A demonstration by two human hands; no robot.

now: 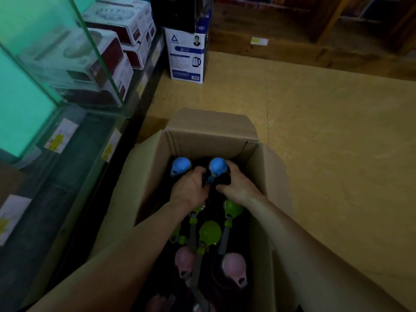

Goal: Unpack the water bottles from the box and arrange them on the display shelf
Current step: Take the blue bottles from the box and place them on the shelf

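I logged both hands inside the open cardboard box [209,143]: left hand [191,188] and right hand [238,185], fingers curled round the dark body of the far-right blue-capped bottle [218,166]. The second blue cap [181,165] stood just left of it, with green caps [210,231] and pink caps [234,265] nearer.

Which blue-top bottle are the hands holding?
The right blue-capped bottle: the left hand and right hand grip it. The left blue-capped bottle is not held.
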